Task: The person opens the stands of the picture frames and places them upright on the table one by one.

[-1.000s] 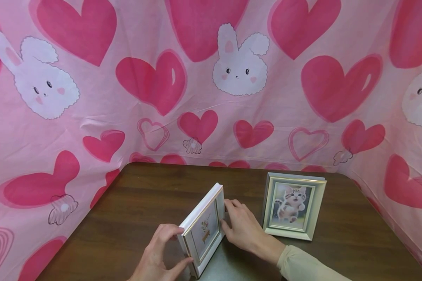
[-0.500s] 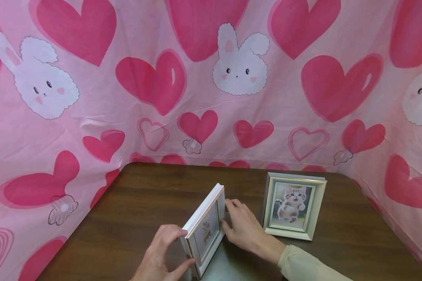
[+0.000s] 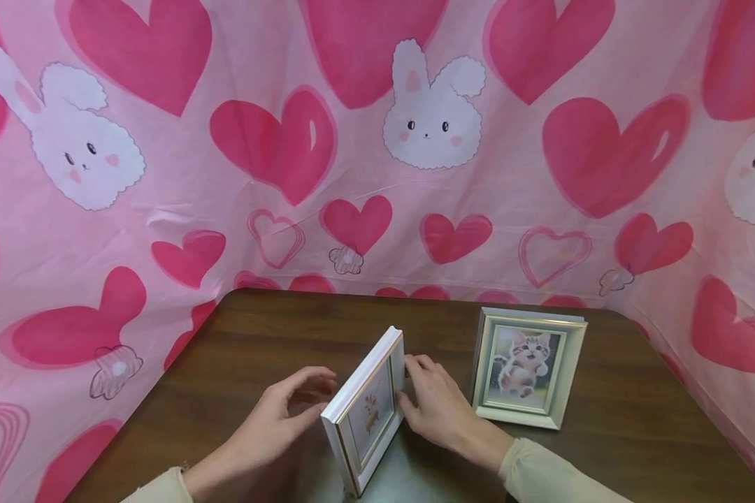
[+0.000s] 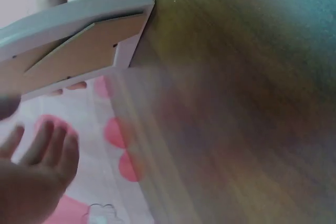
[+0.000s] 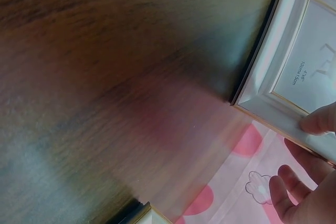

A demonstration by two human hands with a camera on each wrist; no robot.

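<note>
A white picture frame [image 3: 363, 374] with thin gold lines and a small plant picture stands upright on the table, angled to the right in the head view. My right hand [image 3: 439, 405] pinches its right side; the right wrist view shows the thumb on the front border and fingers behind the edge. My left hand [image 3: 279, 419] is beside the frame's left edge, fingers loosely bent and holding nothing. Whether its thumb touches the frame cannot be told. In the left wrist view, the frame's brown back panel [image 4: 100, 43] appears with its support leg, and the left fingers [image 4: 50, 145] are apart from it.
A pale green-gold picture frame [image 3: 567, 377] with a kitten photo stands to the right of my right hand. The brown wooden table [image 3: 277, 328] has rounded far corners. Pink cloth [image 3: 365, 175] with hearts and rabbits hangs behind and at both sides.
My left hand has let go of the white picture frame's left edge and shifted back and slightly left. The right hand keeps its hold. The frame has barely moved.
</note>
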